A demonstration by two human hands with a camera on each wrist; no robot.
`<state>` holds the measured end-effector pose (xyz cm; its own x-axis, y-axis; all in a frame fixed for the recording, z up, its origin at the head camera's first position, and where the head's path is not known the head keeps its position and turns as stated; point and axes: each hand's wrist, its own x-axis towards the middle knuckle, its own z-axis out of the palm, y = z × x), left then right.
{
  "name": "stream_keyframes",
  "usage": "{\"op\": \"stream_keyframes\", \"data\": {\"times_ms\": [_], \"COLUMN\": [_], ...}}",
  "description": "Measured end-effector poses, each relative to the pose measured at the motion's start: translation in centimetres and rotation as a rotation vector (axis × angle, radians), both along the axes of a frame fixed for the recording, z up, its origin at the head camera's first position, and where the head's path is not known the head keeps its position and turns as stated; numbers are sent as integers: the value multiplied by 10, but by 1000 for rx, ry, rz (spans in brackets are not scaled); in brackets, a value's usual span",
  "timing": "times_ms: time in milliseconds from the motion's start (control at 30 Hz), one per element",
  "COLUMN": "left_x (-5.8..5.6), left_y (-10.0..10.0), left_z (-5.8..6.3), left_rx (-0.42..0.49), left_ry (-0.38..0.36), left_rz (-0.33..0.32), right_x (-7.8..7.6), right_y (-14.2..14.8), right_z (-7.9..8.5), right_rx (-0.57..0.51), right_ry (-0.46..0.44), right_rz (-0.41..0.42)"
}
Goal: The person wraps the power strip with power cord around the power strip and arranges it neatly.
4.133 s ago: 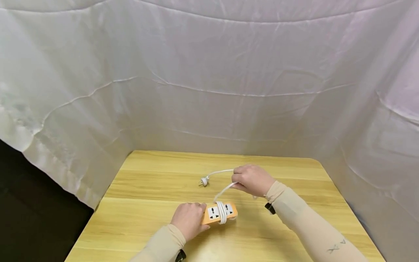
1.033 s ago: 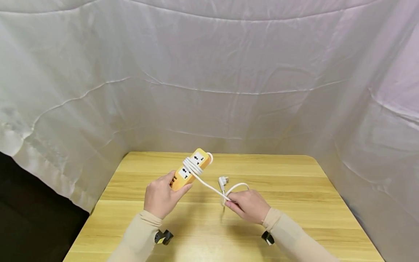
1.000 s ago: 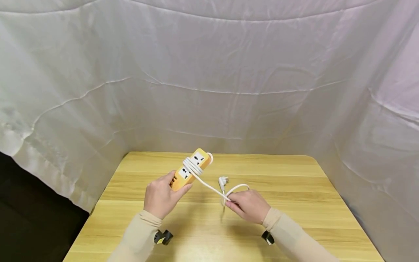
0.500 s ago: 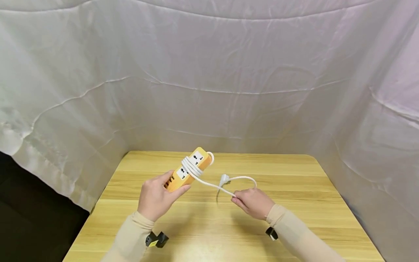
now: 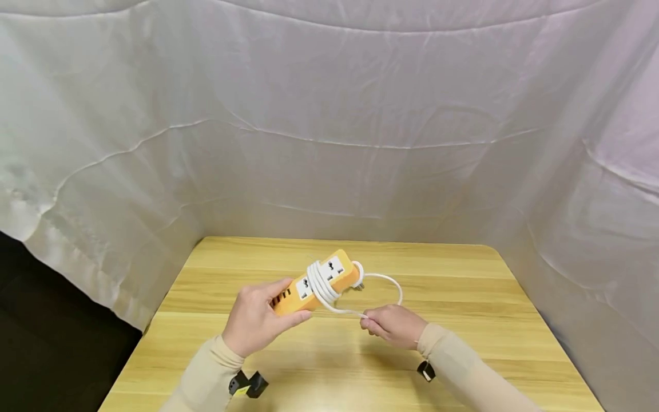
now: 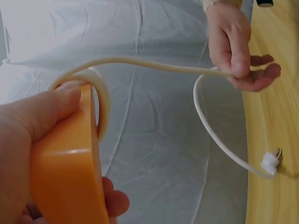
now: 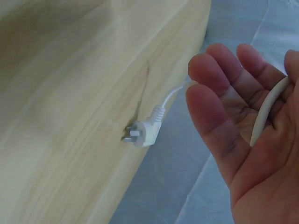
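My left hand (image 5: 256, 316) grips the lower end of an orange power strip (image 5: 305, 288), thumb along one side. The strip is tilted above the table, its sockets and USB ports facing up. Several turns of white cord (image 5: 320, 284) wrap round its middle. To the right, my right hand (image 5: 394, 325) holds the cord's free length, which crosses the palm and loops out beyond the fingers. In the right wrist view the white plug (image 7: 148, 132) dangles from the cord's end beside the tabletop. The head view shows the plug mostly hidden behind the strip's far end.
The wooden table (image 5: 463, 297) lies under both hands. Pale grey fabric (image 5: 350, 183) hangs behind it and along both sides. Black wrist devices, one of them the left wrist device (image 5: 248, 384), hang under the sleeves.
The strip was near the table earlier and has been lifted. In the last half second it has shifted right and lower, closer to the right hand. The plug has passed behind it.
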<state>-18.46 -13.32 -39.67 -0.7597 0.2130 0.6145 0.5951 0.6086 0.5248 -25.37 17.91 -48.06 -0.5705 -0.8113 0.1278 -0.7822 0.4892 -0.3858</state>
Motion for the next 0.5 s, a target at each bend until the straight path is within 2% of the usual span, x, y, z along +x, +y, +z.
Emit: {"op": "stream_keyframes", "data": {"times_ms": [167,333,500], "left_x": [3,5,8], "left_y": [6,11,16], "left_z": [-2,-4,-7], "left_rx": [-6,-33,-71], "left_ry": [28,56,50], "left_rz": [-100,-199,-263], "right_x": [-4,-6,-9], "right_y": [-3,-4,-1], "right_z": [-6,-10,-11], "right_rx": [21,22,-6], "right_ry": [4,13,-66], "right_rz": [22,-6,-109]}}
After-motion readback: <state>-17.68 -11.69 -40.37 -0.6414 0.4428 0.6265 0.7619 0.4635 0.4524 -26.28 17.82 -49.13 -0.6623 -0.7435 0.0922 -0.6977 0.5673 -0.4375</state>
